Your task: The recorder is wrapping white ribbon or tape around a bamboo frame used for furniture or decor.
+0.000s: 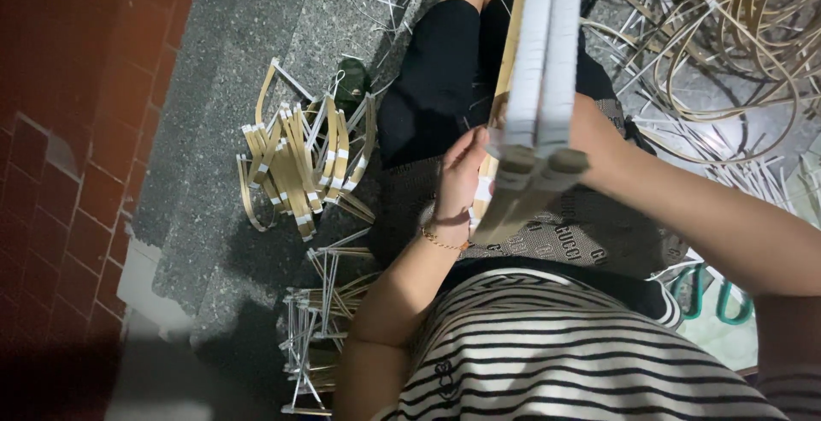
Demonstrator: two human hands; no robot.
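Observation:
I sit on the floor with my legs in black trousers stretched out ahead. A long bundle of bamboo sticks wrapped in white tape stands up close to the camera over my lap. My left hand, with a thin bracelet at the wrist, is closed on a thin bamboo strip along the bundle's left side. My right hand reaches in behind the bundle from the right. Its fingers are hidden, and it appears to hold the bundle.
A pile of bent bamboo pieces with white taped ends lies on the grey floor at my left. A heap of thin white sticks sits nearer. Coils of rattan strips fill the top right. Teal scissor handles lie at the right, red tiles at the far left.

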